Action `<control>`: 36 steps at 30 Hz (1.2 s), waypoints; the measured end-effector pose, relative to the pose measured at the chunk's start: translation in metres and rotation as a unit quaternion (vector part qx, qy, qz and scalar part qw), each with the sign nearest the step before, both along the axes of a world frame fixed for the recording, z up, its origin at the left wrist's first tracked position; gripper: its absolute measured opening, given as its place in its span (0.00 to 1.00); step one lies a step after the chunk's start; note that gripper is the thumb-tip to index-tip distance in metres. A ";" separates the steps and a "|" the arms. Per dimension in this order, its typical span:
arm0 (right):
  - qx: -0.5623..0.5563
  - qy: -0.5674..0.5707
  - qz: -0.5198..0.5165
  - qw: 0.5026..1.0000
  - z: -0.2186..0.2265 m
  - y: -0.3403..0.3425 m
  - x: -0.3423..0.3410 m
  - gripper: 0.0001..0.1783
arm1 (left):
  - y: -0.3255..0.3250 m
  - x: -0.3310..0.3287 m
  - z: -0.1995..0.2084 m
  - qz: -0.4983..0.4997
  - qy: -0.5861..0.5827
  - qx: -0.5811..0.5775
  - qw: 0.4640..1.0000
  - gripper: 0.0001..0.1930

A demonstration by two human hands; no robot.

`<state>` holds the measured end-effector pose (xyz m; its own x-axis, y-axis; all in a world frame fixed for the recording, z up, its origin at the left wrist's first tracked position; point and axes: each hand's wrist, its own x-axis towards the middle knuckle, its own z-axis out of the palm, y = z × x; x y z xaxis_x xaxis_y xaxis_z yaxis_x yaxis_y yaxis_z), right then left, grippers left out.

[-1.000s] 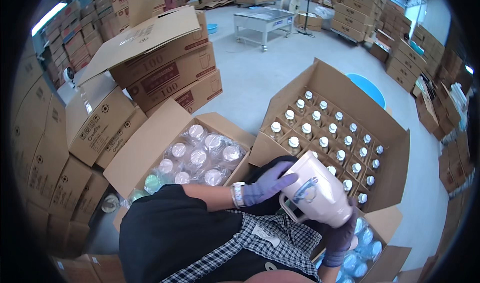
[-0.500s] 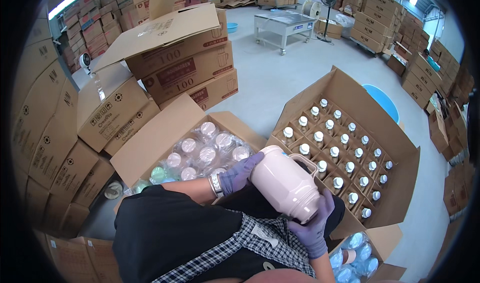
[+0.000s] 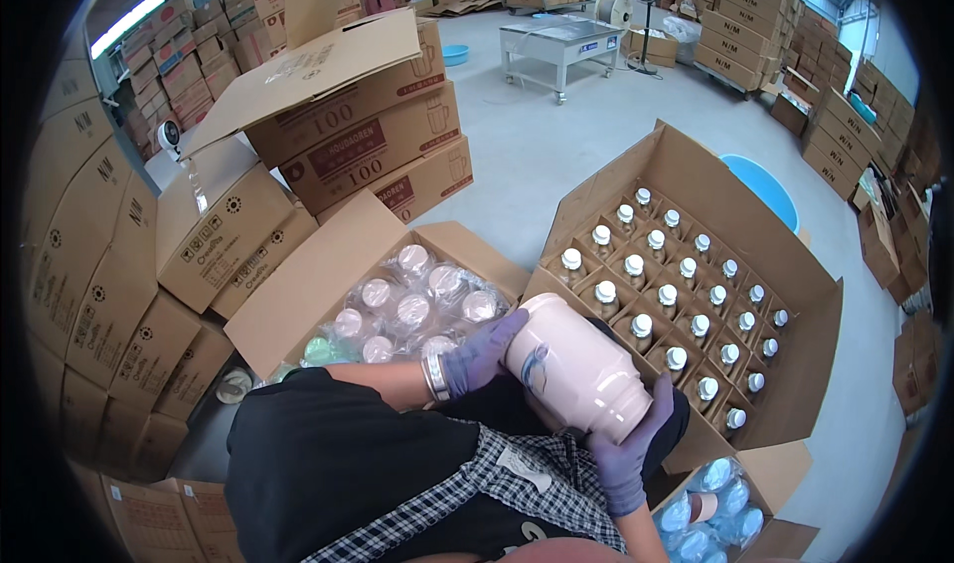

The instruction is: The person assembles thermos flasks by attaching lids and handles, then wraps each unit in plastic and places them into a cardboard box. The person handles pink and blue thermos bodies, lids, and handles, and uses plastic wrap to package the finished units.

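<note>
Across my lap lies a pale pink thermos jug (image 3: 574,362), tilted, its narrower neck end toward my right hand. A blue picture shows on its side; its handle is out of sight. My left hand (image 3: 485,352), in a purple glove, is closed around the wide end. My right hand (image 3: 632,454), gloved the same way, grips the neck end. To the left, an open carton (image 3: 298,277) holds several plastic-wrapped pink pieces (image 3: 413,311) with round tops and some green ones (image 3: 320,350). At the right, a divided carton (image 3: 795,389) holds many white-capped bottles (image 3: 641,326).
A smaller carton (image 3: 780,469) at lower right holds blue plastic-wrapped pieces (image 3: 733,493). Stacked cartons (image 3: 378,151) rise at the far left, more cartons (image 3: 79,265) along my left side. A blue tub (image 3: 763,190) sits behind the divided carton. Farther off stand a wheeled table (image 3: 558,51) and a fan (image 3: 645,16).
The thermos jug has been turned in my hands: its handle has gone from view and the blue picture has come round. Both hands keep hold of it, shifted slightly right.
</note>
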<state>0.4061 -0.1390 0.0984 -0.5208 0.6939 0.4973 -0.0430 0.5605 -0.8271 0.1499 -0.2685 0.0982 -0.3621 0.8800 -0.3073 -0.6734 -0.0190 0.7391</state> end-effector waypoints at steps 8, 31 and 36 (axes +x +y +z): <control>-0.473 0.076 0.071 0.875 -0.017 0.025 0.045 0.43 | 0.039 0.014 -0.008 0.005 0.482 0.053 0.875 0.27; -0.311 0.463 -0.293 0.776 -0.093 0.029 0.240 0.36 | 0.396 0.215 -0.119 -0.422 0.813 0.025 0.400 0.35; -0.235 0.438 -0.286 0.819 -0.068 0.014 0.269 0.36 | 0.353 0.190 -0.044 -0.297 0.820 0.093 0.480 0.36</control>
<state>0.6750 -0.1248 0.0307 0.3708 0.9216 0.1146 -0.5760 0.3250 -0.7500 0.3402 0.0846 0.0544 0.3493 0.9347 0.0656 0.8841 -0.3519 0.3075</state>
